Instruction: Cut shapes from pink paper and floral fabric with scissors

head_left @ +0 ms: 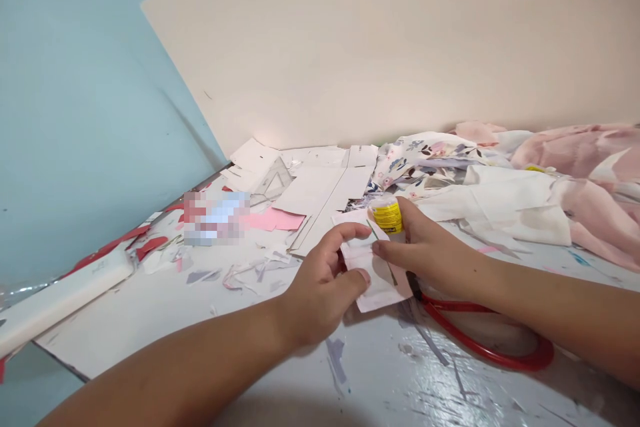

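A small pale pink and white rectangular piece point(367, 263), paper or cloth, is tilted above the table; a thin green line runs along it. My left hand point(330, 273) grips its left side, with the thumb in front. My right hand point(420, 240) pinches its right side with the thumb; the other fingertips are hidden. Right by those fingers is a small bottle with a yellow label point(388, 218) and a clear top; I cannot tell whether the hand touches it. Under my right wrist lies a pair of scissors with red handles point(490, 347), blades mostly hidden.
White cardboard pieces point(320, 187), a clear set square point(273, 185) and pink paper point(275, 219) lie behind. Floral cloth point(425, 153) and pink cloth point(575, 153) are heaped at the back right. Paper scraps point(337, 360) litter the table. A long white bar point(70, 297) lies left.
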A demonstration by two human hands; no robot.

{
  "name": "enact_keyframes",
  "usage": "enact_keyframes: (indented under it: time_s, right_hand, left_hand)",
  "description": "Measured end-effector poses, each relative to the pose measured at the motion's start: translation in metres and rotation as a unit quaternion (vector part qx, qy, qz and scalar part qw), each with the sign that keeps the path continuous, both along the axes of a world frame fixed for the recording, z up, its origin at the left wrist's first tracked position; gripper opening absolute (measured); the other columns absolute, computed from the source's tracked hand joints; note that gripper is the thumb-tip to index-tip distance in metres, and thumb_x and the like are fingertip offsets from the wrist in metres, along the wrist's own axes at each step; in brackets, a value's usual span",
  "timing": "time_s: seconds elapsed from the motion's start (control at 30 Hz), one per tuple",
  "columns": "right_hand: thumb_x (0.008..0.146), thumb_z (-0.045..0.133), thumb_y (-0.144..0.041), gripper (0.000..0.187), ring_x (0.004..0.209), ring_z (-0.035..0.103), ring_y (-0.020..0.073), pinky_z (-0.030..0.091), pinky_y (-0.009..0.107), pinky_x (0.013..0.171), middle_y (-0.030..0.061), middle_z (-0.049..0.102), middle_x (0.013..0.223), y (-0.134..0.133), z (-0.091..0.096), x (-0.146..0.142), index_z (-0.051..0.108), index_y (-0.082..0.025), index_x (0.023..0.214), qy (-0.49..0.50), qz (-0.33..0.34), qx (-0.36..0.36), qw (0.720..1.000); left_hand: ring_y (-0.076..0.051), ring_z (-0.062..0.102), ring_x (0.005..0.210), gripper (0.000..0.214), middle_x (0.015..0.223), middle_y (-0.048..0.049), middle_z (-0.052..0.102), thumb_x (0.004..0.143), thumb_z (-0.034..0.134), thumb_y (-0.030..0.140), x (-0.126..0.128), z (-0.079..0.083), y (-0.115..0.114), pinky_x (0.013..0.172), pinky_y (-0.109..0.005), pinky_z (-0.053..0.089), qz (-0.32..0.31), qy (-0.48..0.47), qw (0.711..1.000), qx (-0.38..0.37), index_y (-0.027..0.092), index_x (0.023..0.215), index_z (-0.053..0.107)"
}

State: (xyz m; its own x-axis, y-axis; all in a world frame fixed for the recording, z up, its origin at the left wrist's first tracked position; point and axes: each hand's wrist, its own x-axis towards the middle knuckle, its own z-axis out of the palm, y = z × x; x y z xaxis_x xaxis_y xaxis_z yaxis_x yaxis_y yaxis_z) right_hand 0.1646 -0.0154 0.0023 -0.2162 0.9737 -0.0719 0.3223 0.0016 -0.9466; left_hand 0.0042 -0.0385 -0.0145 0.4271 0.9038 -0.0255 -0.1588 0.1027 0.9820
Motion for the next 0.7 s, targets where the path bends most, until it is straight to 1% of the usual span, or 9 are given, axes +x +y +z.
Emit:
enact_keyframes:
  time_s: [0.17,0.27,0.33,0.4,0.47,0.5,0.57,0.63,0.7]
  right_hand:
    - [0.073,0.053,-0.034,0.025,0.061,0.045,0.0131,0.035,0.025,0.050,-0.0036,0.046,0.070,0.001,0.004,0.005,0.037,-0.022,0.087,-0.003,0.022,0.017,1.000]
    - [0.078,0.047,-0.041,0.024,0.070,0.048,0.0156,0.037,0.027,0.058,-0.0005,0.048,0.075,0.008,0.012,0.013,0.040,-0.020,0.086,-0.048,0.004,0.092,0.995]
    - [0.079,0.044,-0.042,0.027,0.070,0.050,0.0168,0.036,0.027,0.058,0.0013,0.051,0.079,0.015,0.017,0.020,0.039,-0.020,0.095,-0.123,-0.023,0.149,0.981]
    - [0.078,0.044,-0.041,0.036,0.064,0.052,0.0176,0.035,0.028,0.055,0.0042,0.055,0.087,0.024,0.017,0.027,0.035,-0.021,0.107,-0.248,-0.043,0.194,0.948]
    - [0.077,0.046,-0.036,0.037,0.064,0.054,0.0204,0.035,0.031,0.055,0.0084,0.057,0.094,0.034,0.013,0.033,0.038,-0.020,0.109,-0.402,-0.048,0.242,0.882]
    - [0.078,0.045,-0.032,0.031,0.069,0.055,0.0230,0.035,0.033,0.058,0.0099,0.057,0.096,0.038,0.010,0.035,0.043,-0.019,0.106,-0.464,-0.038,0.269,0.843]
    - [0.078,0.043,-0.023,0.021,0.083,0.054,0.0278,0.037,0.037,0.066,0.0106,0.057,0.097,0.043,0.005,0.037,0.052,-0.019,0.096,-0.530,0.002,0.316,0.787]
    - [0.077,0.041,-0.018,0.020,0.094,0.051,0.0293,0.036,0.041,0.075,0.0108,0.057,0.100,0.042,0.003,0.035,0.056,-0.019,0.091,-0.530,0.018,0.344,0.775]
    - [0.077,0.042,-0.018,0.022,0.100,0.048,0.0292,0.034,0.042,0.081,0.0112,0.055,0.105,0.034,0.006,0.031,0.057,-0.018,0.092,-0.475,0.002,0.358,0.804]
  left_hand:
    - [-0.010,0.051,0.062,0.033,0.073,0.0002,0.057,0.073,0.050,0.017,-0.002,-0.001,0.003,0.057,-0.021,0.041,-0.004,-0.033,0.999,0.003,0.024,0.105,0.045]
    - [-0.010,0.048,0.058,0.021,0.065,0.0017,0.052,0.079,0.045,0.026,-0.004,-0.002,0.006,0.055,-0.021,0.040,0.039,-0.041,0.998,0.006,0.023,0.100,0.048]
    - [-0.011,0.048,0.057,0.018,0.062,0.0024,0.049,0.079,0.043,0.028,-0.005,-0.003,0.008,0.054,-0.022,0.041,0.068,-0.037,0.997,0.002,0.023,0.096,0.049]
    - [-0.011,0.048,0.056,0.017,0.061,0.0030,0.048,0.078,0.043,0.028,-0.004,-0.004,0.009,0.053,-0.023,0.042,0.074,-0.036,0.996,-0.014,0.023,0.094,0.048]
    - [-0.012,0.047,0.055,0.018,0.060,0.0034,0.047,0.077,0.044,0.027,-0.004,-0.005,0.010,0.051,-0.024,0.042,0.075,-0.033,0.996,-0.029,0.024,0.094,0.047]
    - [-0.012,0.047,0.054,0.019,0.060,0.0034,0.047,0.076,0.044,0.026,-0.004,-0.005,0.011,0.050,-0.023,0.041,0.077,-0.030,0.996,-0.031,0.024,0.094,0.046]
    - [-0.011,0.046,0.053,0.020,0.059,0.0036,0.047,0.074,0.045,0.024,-0.005,-0.006,0.010,0.048,-0.021,0.038,0.086,-0.018,0.996,-0.025,0.023,0.095,0.046]
    - [-0.009,0.043,0.050,0.023,0.056,0.0048,0.044,0.074,0.044,0.021,-0.005,-0.005,0.009,0.048,-0.019,0.034,0.086,-0.004,0.996,-0.020,0.023,0.096,0.046]
    - [-0.009,0.042,0.051,0.027,0.058,0.0050,0.044,0.072,0.044,0.017,-0.004,-0.004,0.007,0.050,-0.020,0.035,0.084,0.003,0.996,-0.009,0.024,0.098,0.046]
